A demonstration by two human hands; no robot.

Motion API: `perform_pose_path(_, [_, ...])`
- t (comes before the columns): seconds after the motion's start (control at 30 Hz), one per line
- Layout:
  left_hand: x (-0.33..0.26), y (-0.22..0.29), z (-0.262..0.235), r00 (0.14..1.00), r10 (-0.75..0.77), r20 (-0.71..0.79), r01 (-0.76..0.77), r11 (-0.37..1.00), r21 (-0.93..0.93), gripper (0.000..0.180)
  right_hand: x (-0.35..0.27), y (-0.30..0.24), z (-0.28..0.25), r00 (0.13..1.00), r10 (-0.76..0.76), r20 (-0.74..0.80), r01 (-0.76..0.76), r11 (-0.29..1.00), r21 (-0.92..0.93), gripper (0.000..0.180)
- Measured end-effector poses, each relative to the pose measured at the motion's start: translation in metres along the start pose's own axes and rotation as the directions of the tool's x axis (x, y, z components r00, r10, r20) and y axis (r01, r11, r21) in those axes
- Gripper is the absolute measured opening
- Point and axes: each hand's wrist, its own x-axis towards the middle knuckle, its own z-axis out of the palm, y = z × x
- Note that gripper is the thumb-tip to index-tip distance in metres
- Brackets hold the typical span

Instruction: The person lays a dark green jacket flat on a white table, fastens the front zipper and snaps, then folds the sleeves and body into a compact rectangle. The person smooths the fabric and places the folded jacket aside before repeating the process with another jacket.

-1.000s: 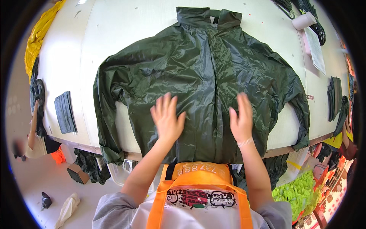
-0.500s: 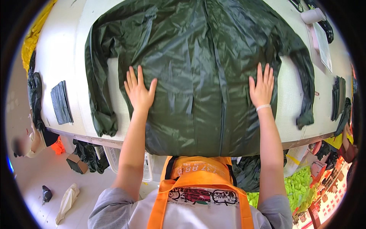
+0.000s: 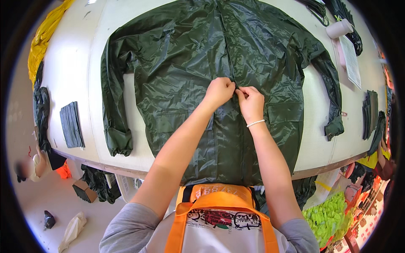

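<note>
A dark green rain jacket (image 3: 185, 63) lies spread on the white table (image 3: 139, 143), its front upward and its sleeves out to both sides. My left hand (image 3: 220, 92) pinches the edge of the front placket at mid-chest. Close against it, my right hand (image 3: 252, 102) pinches the same placket just to the right. What the fingertips hold there, fabric alone or a fastener, is too small to make out. Two pocket flaps show, the right pocket flap (image 3: 285, 112) lying beside my right wrist. The jacket's hem hangs at the table's near edge.
Folded dark green pieces (image 3: 71, 125) lie at the left, with another stack (image 3: 369, 114) at the right. A white cup (image 3: 339, 28) and a paper sheet (image 3: 350, 61) sit at the far right. Yellow fabric (image 3: 44, 40) drapes at the far left; lime-green fabric (image 3: 327, 217) is piled below. Another person's arm (image 3: 39, 164) shows at left.
Both hands have left the jacket's sides, where they lay flat, and come together at the centre placket, fingers now pinching. Pocket flaps have come into sight on the jacket front.
</note>
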Motion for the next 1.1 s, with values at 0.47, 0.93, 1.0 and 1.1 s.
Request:
perform_pose_path(0.47, [0.007,0.004,-0.015,0.975,0.048,0.216,-0.074,0.991,0.115,0.034,-0.002,-0.003,0.006,0.989,0.147,0.027,-0.149,0.985,0.082,0.013])
perform_pose_path(0.93, [-0.026,0.0,-0.012,1.0,-0.002,-0.031,-0.009,0.94,-0.342,0.032,-0.007,0.012,0.027,0.991,0.135,0.012,-0.135,0.984,0.119,0.018])
perform_pose_path(1.0, [-0.056,0.001,-0.002,0.958,0.124,-0.258,-0.111,0.992,0.065,0.03,-0.009,0.01,0.02,0.994,0.105,0.028,-0.108,0.986,0.125,0.021])
perform_pose_path(1.1, [-0.127,0.013,0.007,0.995,-0.063,0.072,0.031,0.927,0.374,0.046,-0.041,-0.001,-0.015,0.993,0.101,0.069,-0.103,0.994,0.025,0.023])
